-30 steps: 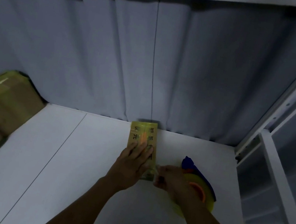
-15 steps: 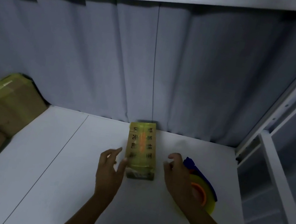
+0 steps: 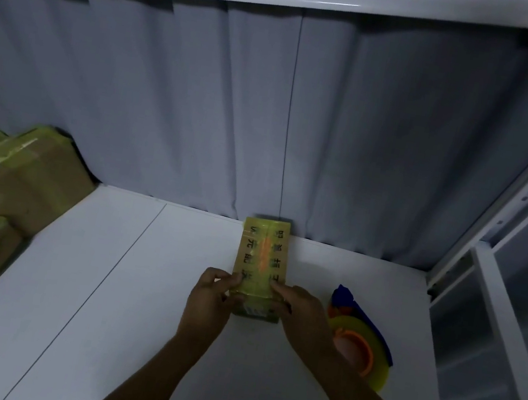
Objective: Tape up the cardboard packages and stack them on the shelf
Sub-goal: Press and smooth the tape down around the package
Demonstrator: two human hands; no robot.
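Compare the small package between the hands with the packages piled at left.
The small package is slim; the piled packages look bulkier. The small package lies alone mid-shelf, gripped at its near end by the left hand and right hand; the piled packages sit stacked and untouched. The small package shows printed characters and an orange stripe; the piled packages show plain brown card. Both wear yellowish tape on the same white shelf.

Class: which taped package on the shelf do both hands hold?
The narrow package with printed characters, mid-shelf by the curtain; the piled packages far left lie untouched.
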